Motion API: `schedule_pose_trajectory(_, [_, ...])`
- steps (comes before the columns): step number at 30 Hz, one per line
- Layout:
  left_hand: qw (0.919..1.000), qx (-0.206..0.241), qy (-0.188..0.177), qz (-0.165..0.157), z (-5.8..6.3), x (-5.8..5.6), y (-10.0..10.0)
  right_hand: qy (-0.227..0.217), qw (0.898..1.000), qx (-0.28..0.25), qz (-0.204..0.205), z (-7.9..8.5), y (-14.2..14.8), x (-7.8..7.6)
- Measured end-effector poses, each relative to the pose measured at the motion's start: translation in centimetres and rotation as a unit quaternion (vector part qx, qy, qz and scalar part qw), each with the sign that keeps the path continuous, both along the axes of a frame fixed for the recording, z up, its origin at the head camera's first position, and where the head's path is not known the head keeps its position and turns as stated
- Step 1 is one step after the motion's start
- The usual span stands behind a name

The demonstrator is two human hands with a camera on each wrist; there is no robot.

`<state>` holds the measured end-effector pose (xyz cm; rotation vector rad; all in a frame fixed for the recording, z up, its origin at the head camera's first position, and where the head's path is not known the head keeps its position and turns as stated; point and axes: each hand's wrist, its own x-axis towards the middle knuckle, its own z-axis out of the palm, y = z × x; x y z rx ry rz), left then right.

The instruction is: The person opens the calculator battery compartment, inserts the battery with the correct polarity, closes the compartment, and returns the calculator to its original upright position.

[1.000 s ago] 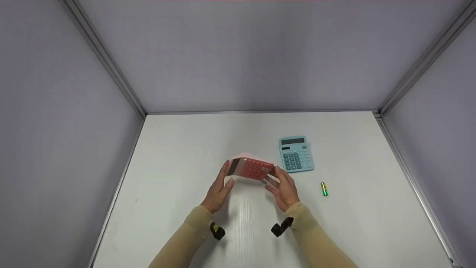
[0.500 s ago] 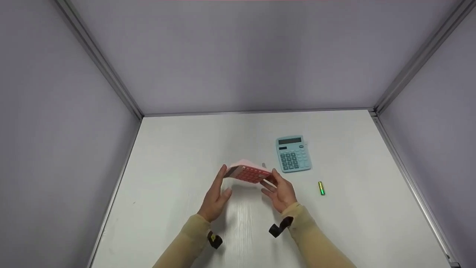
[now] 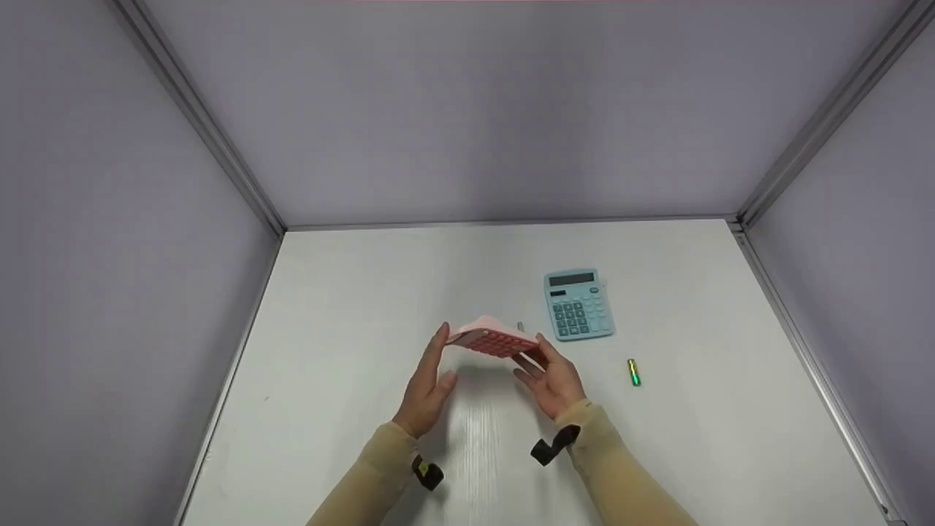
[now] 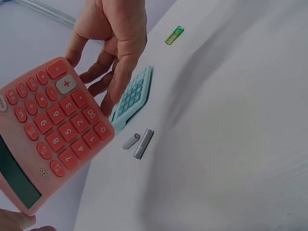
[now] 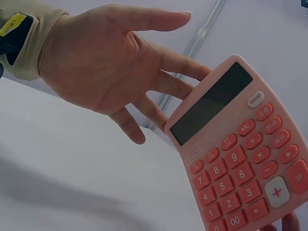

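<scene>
A pink calculator [image 3: 495,343] with red keys is held up above the white table, tilted so its face looks toward the person. My right hand [image 3: 558,380] grips its key end; in the left wrist view some of that hand's fingers [image 4: 115,84] reach behind it. At the screen end, my left hand [image 3: 424,387] touches the edge with extended fingertips. Its thumb stands away from the calculator in the right wrist view, where the dark screen [image 5: 211,103] faces the camera. The calculator's back is mostly hidden.
A light blue calculator [image 3: 579,305] lies face up beyond my right hand. Nearer and to the right is a green-and-gold battery [image 3: 633,372]. Two silver-grey batteries, one of them this battery [image 4: 144,144], lie near the blue calculator. Grey panels wall the white table [image 3: 350,292].
The pink calculator has tipped further, so its key face looks narrower from the head view and more of its pale top edge shows. A silver battery has come into sight behind it.
</scene>
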<state>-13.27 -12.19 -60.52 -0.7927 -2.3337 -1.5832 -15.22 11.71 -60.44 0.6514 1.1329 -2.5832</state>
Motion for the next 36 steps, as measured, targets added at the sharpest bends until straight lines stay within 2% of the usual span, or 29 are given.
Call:
schedule_pose_trajectory(7, [0.9989, 0.0, -0.035, 0.029, 0.8, -0.4, 0.7, 0.013, 1.0, -0.027, -0.009, 0.2, -0.2, 0.0])
schedule_pose_trajectory(12, [0.9983, 0.008, -0.042, 0.039, 1.0, -0.6, 1.2, 0.027, 0.999, -0.039, -0.026, 0.7, -0.3, 0.0])
schedule_pose_trajectory(17, [0.9971, 0.014, -0.044, 0.061, 1.3, -0.5, 1.8, 0.051, 0.998, -0.019, -0.033, 1.3, -0.6, 0.0])
schedule_pose_trajectory(19, [0.9963, 0.019, -0.048, 0.069, 1.8, -0.3, 1.9, 0.063, 0.997, -0.008, -0.037, 1.6, -0.7, 0.1])
schedule_pose_trajectory(26, [0.993, 0.055, -0.088, 0.056, 5.9, 0.9, 2.1, 0.107, 0.993, 0.017, -0.048, 2.6, -1.3, 0.4])
schedule_pose_trajectory(31, [0.9907, 0.071, -0.097, 0.064, 6.5, 0.9, 2.0, 0.119, 0.991, 0.03, -0.045, 3.1, -1.7, 0.7])
schedule_pose_trajectory(36, [0.9874, 0.092, -0.111, 0.066, 6.4, 0.8, 2.0, 0.133, 0.989, 0.044, -0.038, 3.6, -2.0, 1.0])
